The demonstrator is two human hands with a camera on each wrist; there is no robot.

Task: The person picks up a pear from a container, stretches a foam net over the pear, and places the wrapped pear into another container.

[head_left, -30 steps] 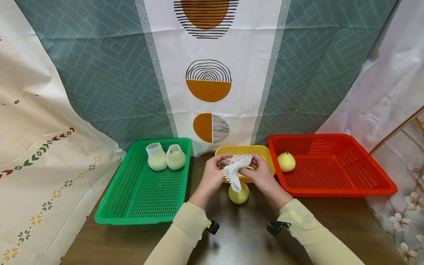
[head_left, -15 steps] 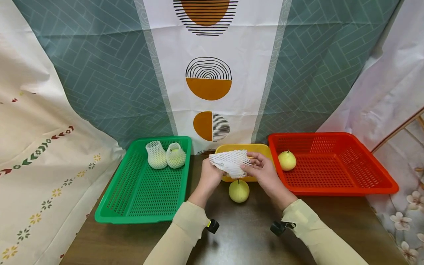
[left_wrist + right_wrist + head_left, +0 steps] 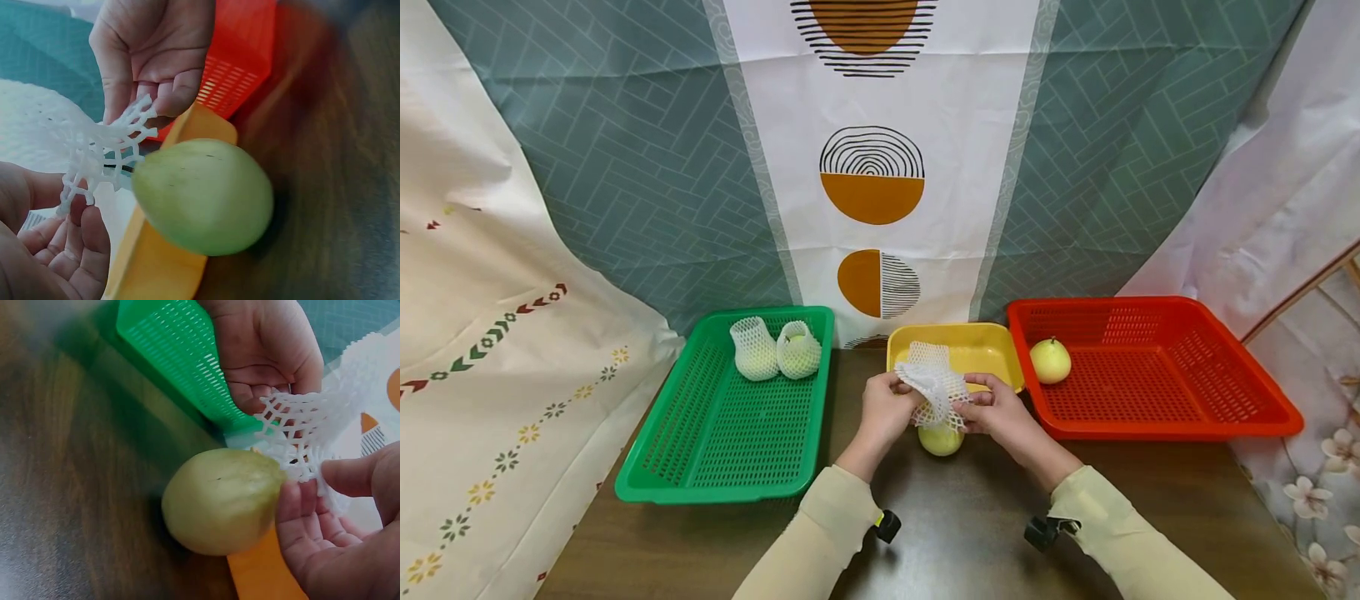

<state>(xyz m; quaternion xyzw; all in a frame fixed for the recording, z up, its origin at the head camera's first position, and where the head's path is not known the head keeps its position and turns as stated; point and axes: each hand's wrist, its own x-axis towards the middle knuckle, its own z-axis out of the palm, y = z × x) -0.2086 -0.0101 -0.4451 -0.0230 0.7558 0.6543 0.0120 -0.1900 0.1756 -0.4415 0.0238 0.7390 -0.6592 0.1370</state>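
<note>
A white foam fruit net [image 3: 931,385] is stretched between both hands, its open mouth facing down over a pale yellow-green pear [image 3: 940,442] on the table. My left hand [image 3: 886,408] pinches the net's left edge. On the opposite edge, the thumb and fingers of my right hand [image 3: 1000,414] pinch the mesh. In the left wrist view the pear [image 3: 203,197] stands with its dark stem reaching into the mouth of the net [image 3: 94,150]. The right wrist view shows the net's rim [image 3: 300,434] right at the pear's top [image 3: 219,500].
Behind the hands stands a yellow basket [image 3: 977,336] with more white netting in it. The green basket [image 3: 722,492] at left holds two pears in foam nets [image 3: 755,350]. At right, a red basket [image 3: 1150,429] holds one bare pear [image 3: 1050,361].
The net was turned and spread between the hands, then lowered from above the yellow basket's front onto the top of the pear. The pear has stayed in place.
</note>
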